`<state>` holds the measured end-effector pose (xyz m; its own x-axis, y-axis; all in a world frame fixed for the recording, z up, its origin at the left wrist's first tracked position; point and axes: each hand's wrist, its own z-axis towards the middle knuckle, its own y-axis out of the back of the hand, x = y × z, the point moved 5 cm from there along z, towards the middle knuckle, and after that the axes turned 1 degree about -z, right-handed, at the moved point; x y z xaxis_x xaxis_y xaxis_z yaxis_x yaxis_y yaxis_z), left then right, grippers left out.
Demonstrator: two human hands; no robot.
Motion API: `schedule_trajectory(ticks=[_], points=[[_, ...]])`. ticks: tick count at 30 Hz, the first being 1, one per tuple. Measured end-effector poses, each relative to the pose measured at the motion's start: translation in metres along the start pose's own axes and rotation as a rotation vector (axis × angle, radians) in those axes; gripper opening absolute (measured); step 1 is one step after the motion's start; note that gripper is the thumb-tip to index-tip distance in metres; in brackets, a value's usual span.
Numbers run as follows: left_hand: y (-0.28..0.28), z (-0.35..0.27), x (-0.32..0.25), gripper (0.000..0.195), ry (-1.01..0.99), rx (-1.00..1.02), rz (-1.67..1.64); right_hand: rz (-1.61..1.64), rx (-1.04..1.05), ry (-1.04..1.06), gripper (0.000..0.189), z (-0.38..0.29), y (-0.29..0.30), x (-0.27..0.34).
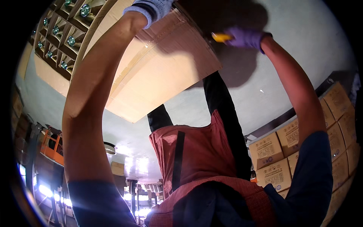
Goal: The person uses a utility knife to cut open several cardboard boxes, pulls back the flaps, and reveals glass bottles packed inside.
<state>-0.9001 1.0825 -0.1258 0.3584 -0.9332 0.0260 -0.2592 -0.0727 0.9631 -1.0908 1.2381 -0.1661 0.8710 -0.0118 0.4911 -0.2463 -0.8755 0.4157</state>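
Note:
A closed cardboard carton (pixel 147 76) with a strip of tape along its middle lies before me. My left hand (pixel 154 10), in a pale blue knit glove, is at the carton's far left part; its fingers are cut off by the picture's top edge, so its grip is hidden. My right hand (pixel 245 38), in a purple glove, is shut on a yellow-handled tool (pixel 222 37), somewhat blurred, just beyond the carton's right edge. What the tool's working end looks like cannot be told. Left of the carton stands an open box with cardboard dividers (pixel 63 46) and several greenish glass items in its cells.
Stacked printed cartons (pixel 273 174) rise at the right. A smooth grey floor (pixel 300 37) lies around the carton, with my dark trouser legs over it. An orange metal frame (pixel 52 147) stands at the far left. A small carton (pixel 117 168) sits farther off.

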Motion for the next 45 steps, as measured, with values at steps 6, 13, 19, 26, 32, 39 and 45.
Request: schedule_trajectory(ticks=[6, 13, 19, 26, 32, 39, 45], points=[[-0.002, -0.07, -0.085, 0.038, 0.386, -0.377, -1.307, 0.718, -0.354, -0.105, 0.041, -0.029, -0.01, 0.063], [-0.101, -0.397, -0.118, 0.02, 1.64, -1.009, -1.885, 0.3, -0.803, 0.05, 0.044, 0.019, 0.023, 0.136], [-0.183, -0.505, -0.113, 0.03, 1.975, -0.211, -1.573, 0.827, -0.715, -0.294, 0.06, 0.052, 0.0, 0.029], [-0.201, -0.516, -0.086, 0.033, 1.651, -0.075, -1.741, 0.997, -0.43, -0.329, 0.063, 0.041, 0.019, 0.071], [-0.171, -0.576, -0.122, 0.03, 1.13, 0.4, -0.999, 0.79, -0.21, -0.31, 0.044, -0.029, -0.003, 0.074], [-0.054, -0.387, -0.033, 0.037, 1.067, -0.216, -0.988, -0.043, -0.11, 0.078, 0.027, -0.05, 0.022, 0.214], [-0.081, -0.279, -0.035, 0.064, 0.56, 0.006, -0.291, -0.419, -0.091, 0.173, 0.029, -0.19, -0.074, 0.198]])
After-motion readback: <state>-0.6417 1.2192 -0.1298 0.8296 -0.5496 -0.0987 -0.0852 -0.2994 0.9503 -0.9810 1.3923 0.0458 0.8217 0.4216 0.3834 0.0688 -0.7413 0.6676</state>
